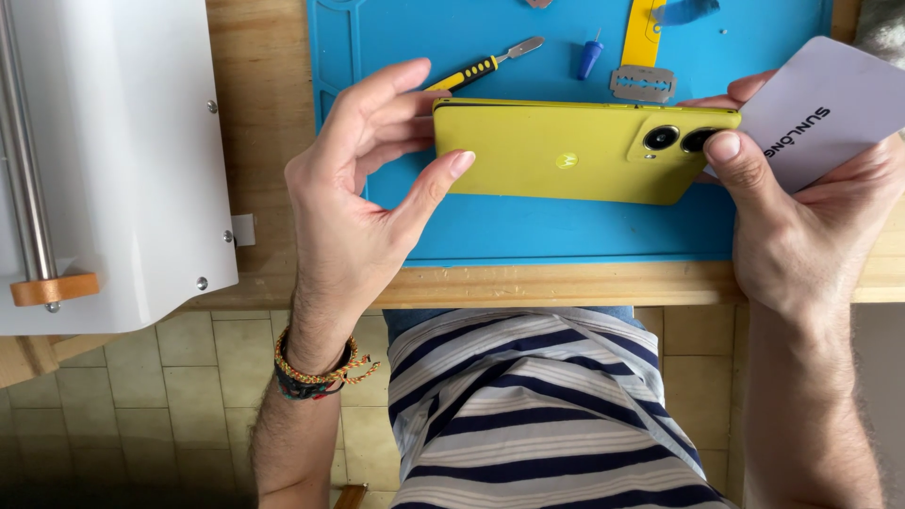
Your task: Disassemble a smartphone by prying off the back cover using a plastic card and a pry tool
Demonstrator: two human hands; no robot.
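Note:
A yellow smartphone [556, 151] is held back-side up above the blue work mat [528, 231], its twin camera lenses toward the right. My left hand [363, 188] grips its left end between thumb and fingers. My right hand [801, 226] supports the right end, thumb resting by the lenses, and also holds a thin pale lilac plastic card [830, 108] against the phone's right edge.
On the mat behind the phone lie a yellow-and-black pry tool [481, 68], a small blue tool [590, 57], a razor blade [643, 83] and a yellow strip [643, 28]. A white machine [113, 160] stands on the wooden bench [566, 283] at left.

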